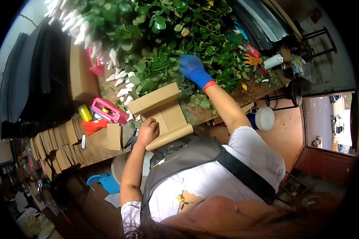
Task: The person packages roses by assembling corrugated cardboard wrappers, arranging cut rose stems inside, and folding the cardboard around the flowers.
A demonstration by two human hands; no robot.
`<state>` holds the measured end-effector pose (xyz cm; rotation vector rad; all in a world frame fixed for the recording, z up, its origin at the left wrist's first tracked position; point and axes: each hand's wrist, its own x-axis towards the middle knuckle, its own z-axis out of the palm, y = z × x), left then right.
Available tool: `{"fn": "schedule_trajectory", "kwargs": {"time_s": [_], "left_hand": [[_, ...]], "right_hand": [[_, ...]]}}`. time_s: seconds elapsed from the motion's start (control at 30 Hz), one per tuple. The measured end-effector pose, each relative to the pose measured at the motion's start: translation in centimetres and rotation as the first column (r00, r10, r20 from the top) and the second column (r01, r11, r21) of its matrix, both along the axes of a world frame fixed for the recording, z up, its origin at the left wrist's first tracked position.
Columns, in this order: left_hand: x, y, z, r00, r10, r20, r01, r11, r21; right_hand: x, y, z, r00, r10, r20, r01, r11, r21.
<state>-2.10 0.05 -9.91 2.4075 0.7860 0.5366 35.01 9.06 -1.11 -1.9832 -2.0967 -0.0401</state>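
Note:
A sheet of corrugated cardboard [171,115] lies at the table's front edge, its far and near ends curled up. At its left edge is my bare left hand [148,131], with the fingers curled closed on the cardboard. My right hand [190,67], in a blue glove, reaches out over the leafy rose stems [159,63] just beyond the sheet. Motion blurs its fingers, and whether they grip a stem cannot be made out. White-wrapped flower heads [121,77] line the left side of the leafy pile.
Left on the table [95,149] are a pink tape dispenser [109,110], a yellow roll [85,113], red material [96,126] and stacked cardboard pieces [60,143]. Dark sheets [36,79] stand behind. An orange glove [252,60] lies right; a white bucket [265,118] is below.

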Motion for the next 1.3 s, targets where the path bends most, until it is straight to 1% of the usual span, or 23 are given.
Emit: {"fn": "schedule_trajectory", "kwargs": {"time_s": [0.03, 0.07, 0.13, 0.17, 0.2, 0.23, 0.27, 0.3, 0.4, 0.53, 0.57, 0.6, 0.67, 0.73, 0.77, 0.87, 0.9, 1.0, 1.03, 1.13, 1.2, 1.23, 1.3], "left_hand": [[0.0, -0.1, 0.1, 1.0, 0.013, -0.004, -0.013, 1.0, -0.011], [0.2, -0.1, 0.4, 1.0, 0.02, -0.013, -0.02, 0.999, -0.025], [0.2, -0.2, 1.0, 0.999, 0.025, -0.047, -0.028, 0.998, -0.062], [0.2, -0.2, 1.1, 0.999, 0.025, -0.032, -0.027, 0.998, -0.054], [0.1, -0.3, 1.2, 0.999, 0.016, -0.038, -0.018, 0.998, -0.058], [0.3, -0.2, 1.3, 0.999, 0.011, -0.036, -0.013, 0.998, -0.057], [0.1, 0.0, 1.4, 0.999, 0.006, -0.04, -0.008, 0.998, -0.057], [0.1, 0.0, 1.2, 0.999, -0.005, -0.048, 0.002, 0.999, -0.051], [0.1, -0.2, 0.6, 0.999, 0.018, -0.046, -0.021, 0.998, -0.061], [0.1, -0.3, 1.0, 0.998, 0.008, -0.065, -0.013, 0.997, -0.07], [0.0, -0.3, 0.6, 0.998, 0.007, -0.063, -0.011, 0.998, -0.069], [0.1, -0.2, 0.4, 0.998, 0.015, -0.058, -0.018, 0.998, -0.066], [0.1, -0.3, 1.2, 0.997, 0.025, -0.07, -0.029, 0.998, -0.062], [0.1, -0.4, 1.0, 0.996, 0.024, -0.091, -0.031, 0.996, -0.08], [-0.1, -0.2, 0.7, 0.994, 0.011, -0.113, -0.018, 0.998, -0.056], [0.2, -0.2, 1.2, 0.991, 0.009, -0.132, -0.018, 0.997, -0.071], [0.1, -0.1, 1.1, 0.991, 0.0, -0.136, -0.012, 0.996, -0.087], [0.3, -0.3, 0.9, 0.993, 0.025, -0.116, -0.033, 0.997, -0.064], [0.3, -0.3, 1.4, 0.993, 0.025, -0.113, -0.035, 0.996, -0.081], [0.2, -0.1, 2.3, 0.994, 0.007, -0.106, -0.023, 0.987, -0.158], [0.2, -0.1, 3.1, 0.976, 0.055, -0.212, -0.108, 0.963, -0.247], [0.1, 0.2, 2.1, 0.999, 0.002, 0.035, 0.012, 0.91, -0.414], [-0.3, 0.0, 1.6, 0.997, 0.062, -0.041, -0.074, 0.877, -0.475]], "right_hand": [[0.4, -0.1, 1.6, 0.988, 0.04, -0.147, 0.006, 0.954, 0.3], [0.5, -0.7, 4.7, 0.976, 0.03, -0.217, 0.034, 0.959, 0.283], [1.0, -1.4, 6.3, 0.983, 0.161, -0.087, -0.104, 0.881, 0.462], [1.8, -1.6, 5.8, 0.989, 0.127, -0.08, -0.118, 0.987, 0.111], [1.8, -1.8, 5.7, 0.997, 0.058, 0.049, -0.048, 0.982, -0.185], [2.0, -1.5, 5.7, 0.98, 0.032, 0.197, 0.061, 0.892, -0.448], [2.1, -1.4, 5.5, 0.94, 0.046, 0.337, 0.2, 0.727, -0.657], [2.1, -2.3, 5.1, 0.978, -0.083, 0.194, 0.166, 0.871, -0.463], [0.3, -2.4, 3.2, 0.983, -0.05, -0.179, 0.02, 0.986, -0.164], [-2.0, -2.8, -3.8, 0.964, 0.138, 0.228, -0.011, 0.876, -0.482], [-1.1, -2.4, -4.6, 0.988, 0.09, 0.122, -0.013, 0.854, -0.519], [-0.3, -2.3, -3.2, 0.997, 0.002, 0.075, 0.025, 0.933, -0.36], [0.1, -3.6, 1.9, 0.988, -0.129, -0.081, 0.125, 0.991, -0.05], [1.6, -4.4, 4.8, 0.982, 0.04, -0.184, 0.029, 0.933, 0.358], [2.2, -4.6, 5.5, 0.982, 0.081, -0.169, -0.025, 0.95, 0.311], [4.1, -4.7, 5.5, 1.0, -0.008, 0.009, 0.009, 0.997, -0.083], [4.9, -4.8, 5.3, 0.995, 0.052, -0.09, -0.037, 0.985, 0.166], [3.1, -6.7, 10.8, 0.953, 0.113, -0.28, -0.01, 0.938, 0.347], [2.1, -7.9, 12.8, 0.932, 0.093, -0.352, -0.02, 0.979, 0.204], [0.5, -10.4, 11.5, 0.737, 0.356, -0.575, -0.361, 0.926, 0.111], [-1.4, -12.0, 10.7, 0.804, 0.278, -0.525, -0.469, 0.839, -0.275], [-2.6, -12.3, 10.4, 0.834, 0.253, -0.49, -0.483, 0.765, -0.426], [-3.9, -12.4, 8.0, 0.892, 0.222, -0.393, -0.442, 0.607, -0.661]]}}
